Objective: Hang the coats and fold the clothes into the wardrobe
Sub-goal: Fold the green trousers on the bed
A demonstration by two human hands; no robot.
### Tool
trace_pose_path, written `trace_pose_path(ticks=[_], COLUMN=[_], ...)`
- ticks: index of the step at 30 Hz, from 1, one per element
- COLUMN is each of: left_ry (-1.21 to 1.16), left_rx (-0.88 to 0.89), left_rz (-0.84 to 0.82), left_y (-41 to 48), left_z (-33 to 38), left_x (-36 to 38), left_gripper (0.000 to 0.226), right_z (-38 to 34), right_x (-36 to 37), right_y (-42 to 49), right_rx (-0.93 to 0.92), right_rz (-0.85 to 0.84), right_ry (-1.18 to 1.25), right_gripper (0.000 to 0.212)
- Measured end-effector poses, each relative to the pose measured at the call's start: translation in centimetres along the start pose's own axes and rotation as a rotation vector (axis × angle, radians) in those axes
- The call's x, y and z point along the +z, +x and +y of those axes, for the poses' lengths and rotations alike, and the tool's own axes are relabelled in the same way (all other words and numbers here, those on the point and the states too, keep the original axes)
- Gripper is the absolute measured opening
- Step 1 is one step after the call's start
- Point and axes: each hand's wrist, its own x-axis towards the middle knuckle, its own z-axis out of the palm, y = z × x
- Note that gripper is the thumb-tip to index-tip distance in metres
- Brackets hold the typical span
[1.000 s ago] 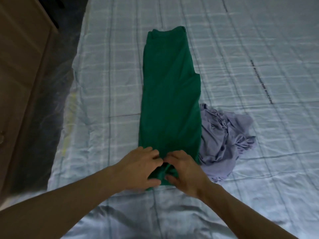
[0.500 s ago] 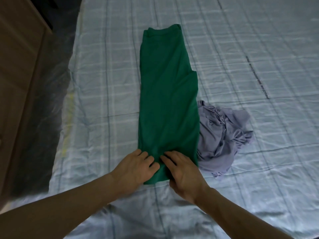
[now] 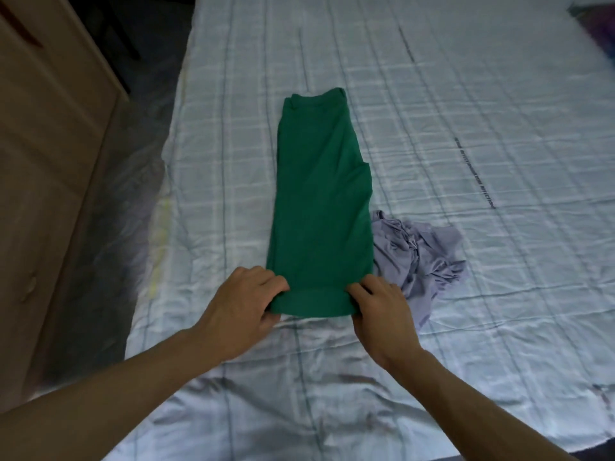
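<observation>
So, still pretty early in this one I'd say. The green garment is laid out on the bed as a long narrow strip, sides already folded in, and the near end has one short turn doubled up on itself. The left hand pinches the left end of that turned-up bit and the right hand pinches the right end, fingers curled over the top of the cloth. The rest of the strip, out to the far end, is flat and not yet folded.

What's left looks like most of it: finish this piece, then the lilac garment, which sits crumpled just beside the green one, touching its right edge. Nothing is in the wardrobe as far as I can see, and no coats or hangers are in view.

The bed has a pale blue checked sheet, a bit wrinkled near the front. The wooden wardrobe stands to the left across a dark gap. There's a dark purplish thing at the far right corner, maybe more clothing, but it's too blurred to call.
</observation>
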Motion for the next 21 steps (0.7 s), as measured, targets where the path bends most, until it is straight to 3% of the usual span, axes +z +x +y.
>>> trace_pose_path(ticks=[5, 13, 16, 21], left_ry=[0.024, 0.038, 0.028, -0.087], left_rx=[-0.032, 0.055, 0.023, -0.115], left_rz=[0.004, -0.108, -0.105, 0.008], left_y=[-1.1, -5.3, -5.2, -2.4], left_z=[3.3, 12.1, 13.1, 11.6], left_x=[-3.1, -8.8, -9.9, -11.0], left_gripper=[0.030, 0.019, 0.016, 0.023], right_z=[-0.1, -0.6, -0.5, 0.0], right_x=[-4.6, -13.8, -16.2, -18.0], right_y=[-1.5, -6.1, -5.8, -2.0], right_rx=[-0.046, -0.243, -0.259, -0.145], right_rz=[-0.132, -0.566, -0.519, -0.286], right_ry=[0.138, 0.155, 0.171, 0.242], right_gripper=[0.016, 0.009, 0.011, 0.009])
